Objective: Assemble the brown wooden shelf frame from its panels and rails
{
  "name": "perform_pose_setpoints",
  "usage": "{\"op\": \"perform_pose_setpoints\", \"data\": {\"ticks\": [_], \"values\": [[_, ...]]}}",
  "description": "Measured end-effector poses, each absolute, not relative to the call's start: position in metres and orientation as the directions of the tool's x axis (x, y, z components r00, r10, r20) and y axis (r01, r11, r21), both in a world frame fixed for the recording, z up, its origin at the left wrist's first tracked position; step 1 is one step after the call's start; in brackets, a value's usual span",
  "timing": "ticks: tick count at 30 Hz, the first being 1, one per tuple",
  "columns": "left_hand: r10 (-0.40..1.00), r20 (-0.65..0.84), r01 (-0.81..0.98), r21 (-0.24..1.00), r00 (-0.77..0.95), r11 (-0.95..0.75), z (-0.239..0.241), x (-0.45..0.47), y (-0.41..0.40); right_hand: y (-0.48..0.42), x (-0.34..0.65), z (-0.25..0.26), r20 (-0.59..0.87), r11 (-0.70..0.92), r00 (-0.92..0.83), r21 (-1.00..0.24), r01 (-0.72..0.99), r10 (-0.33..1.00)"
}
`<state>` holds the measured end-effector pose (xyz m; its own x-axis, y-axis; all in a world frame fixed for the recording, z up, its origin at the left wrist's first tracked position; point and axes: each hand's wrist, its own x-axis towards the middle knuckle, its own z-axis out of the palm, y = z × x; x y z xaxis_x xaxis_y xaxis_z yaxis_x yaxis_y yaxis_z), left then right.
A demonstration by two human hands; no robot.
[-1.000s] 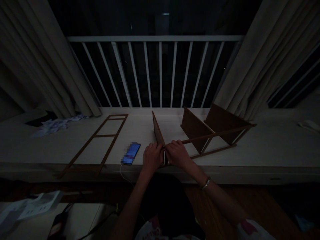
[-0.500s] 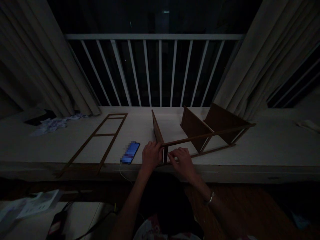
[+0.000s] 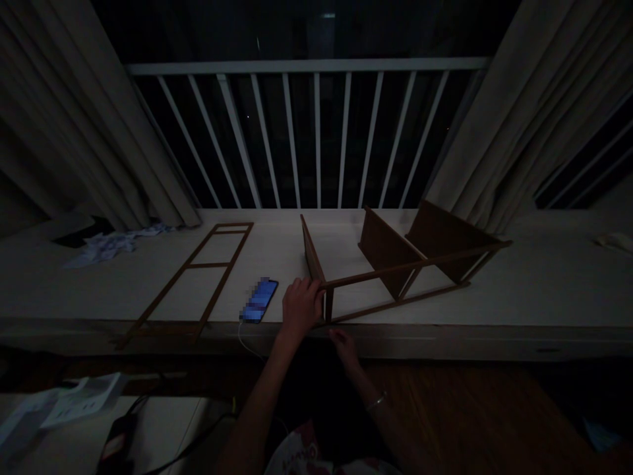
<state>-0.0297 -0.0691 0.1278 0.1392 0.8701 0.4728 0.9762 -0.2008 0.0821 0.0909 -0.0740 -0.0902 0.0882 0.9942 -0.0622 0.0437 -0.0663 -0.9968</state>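
A brown wooden shelf rack (image 3: 370, 276) lies on its side on the white window ledge, with several dark panels standing up from its side frame. My left hand (image 3: 302, 305) is closed around the rack's near left corner, by the end panel. Below the front edge of the ledge, my right hand (image 3: 345, 348) is apart from the rack, fingers curled together; whether anything small is in them is too dark to tell. To the left lies a separate ladder-like wooden frame (image 3: 208, 266), its near end jutting past the ledge edge.
A lit phone (image 3: 259, 301) with a white cable lies left of my left hand. White railing bars (image 3: 316, 142) stand behind the ledge (image 3: 534, 290), between curtains (image 3: 499, 125). Crumpled paper or cloth (image 3: 106, 247) lies far left. A white plastic tray (image 3: 84, 400) sits lower left.
My right hand has left the rack's corner and moved down towards my lap, below the ledge edge. My left hand keeps its hold on the corner.
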Motion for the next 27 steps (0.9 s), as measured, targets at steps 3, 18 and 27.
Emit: {"op": "perform_pose_setpoints", "data": {"ticks": [3, 18, 27], "values": [[0.87, 0.474, 0.976, 0.086, 0.136, -0.2, 0.127, -0.03, -0.069, -0.069, 0.081, -0.104, -0.11, -0.104, 0.117, -0.993, -0.053, 0.987], [0.869, 0.472, 0.974, 0.084, 0.148, -0.212, 0.126, -0.03, -0.067, -0.058, 0.065, -0.114, -0.17, -0.141, 0.134, -0.969, -0.201, 0.976], [0.871, 0.471, 0.974, 0.088, 0.144, -0.208, 0.127, -0.029, -0.067, -0.061, 0.064, -0.117, -0.134, -0.111, 0.139, -0.981, -0.161, 0.981]]}}
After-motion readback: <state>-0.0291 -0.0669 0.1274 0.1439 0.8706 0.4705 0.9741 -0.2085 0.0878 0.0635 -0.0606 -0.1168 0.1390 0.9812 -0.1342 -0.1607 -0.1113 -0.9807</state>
